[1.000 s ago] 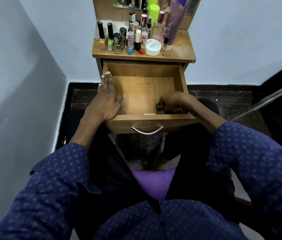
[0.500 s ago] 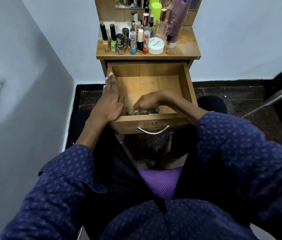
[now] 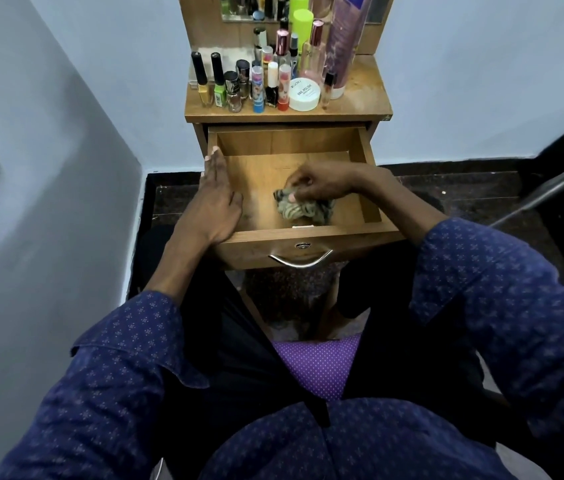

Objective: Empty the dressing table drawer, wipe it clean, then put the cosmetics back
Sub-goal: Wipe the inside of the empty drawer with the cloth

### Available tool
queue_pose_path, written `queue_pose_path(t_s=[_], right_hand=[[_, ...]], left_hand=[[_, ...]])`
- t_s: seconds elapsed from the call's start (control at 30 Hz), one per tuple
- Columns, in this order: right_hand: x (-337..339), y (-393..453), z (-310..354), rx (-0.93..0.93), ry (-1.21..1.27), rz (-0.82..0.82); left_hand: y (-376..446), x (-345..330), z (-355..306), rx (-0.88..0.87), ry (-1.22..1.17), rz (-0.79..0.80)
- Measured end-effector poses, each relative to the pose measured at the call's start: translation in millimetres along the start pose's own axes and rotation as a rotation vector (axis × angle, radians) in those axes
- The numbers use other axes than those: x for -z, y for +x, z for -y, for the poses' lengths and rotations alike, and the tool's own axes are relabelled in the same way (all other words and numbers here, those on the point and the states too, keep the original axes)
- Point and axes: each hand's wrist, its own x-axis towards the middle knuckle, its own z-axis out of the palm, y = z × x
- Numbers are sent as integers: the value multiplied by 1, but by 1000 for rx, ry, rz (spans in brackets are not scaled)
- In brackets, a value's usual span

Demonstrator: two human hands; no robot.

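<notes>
A: Head view: we see one drawer (image 3: 370, 221) pulled open, one crumpled cloth (image 3: 303, 207) lying on its floor.

B: Our right hand (image 3: 322, 183) pinches that cloth; our left hand (image 3: 216, 202) lies flat, fingers straight, along the drawer's left wall.

A: One white jar (image 3: 304, 93) stands on the tabletop (image 3: 360, 95) among crowded bottles (image 3: 218, 81), too tightly packed for us to count.

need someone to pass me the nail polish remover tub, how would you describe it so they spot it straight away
Look at the top of the wooden dressing table, above the open drawer. The tub stands at the front edge of the cluster of cosmetics. It is the only low, round, white container there, with a printed lid; everything around it is a tall, narrow bottle or tube.
</notes>
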Motion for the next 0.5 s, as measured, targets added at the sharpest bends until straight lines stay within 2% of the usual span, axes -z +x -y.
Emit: queue_pose_path(t_s=[0.1, 0.2, 0.23, 0.3, 0.4, 0.5], right_hand=[[3, 1, 11, 44, -64, -178], [-1, -6, 11, 1, -332, -429], [-5, -6, 10, -25, -406, -451], [-15, -5, 10, -17, -417, -355], [-30, -1, 15, 127, -448, -206], [-30, 10, 18, 149, -496, -272]], left_hand=[[0, 0, 1, 7, -19, -4], [0, -1, 1, -1, -20, -5], [1, 0, 1, -2, -17, -4], [0, 0, 0, -2, -18, -3], [-1, -1, 0, -6, -18, -7], [0, -1, 1, -4, -16, -9]])
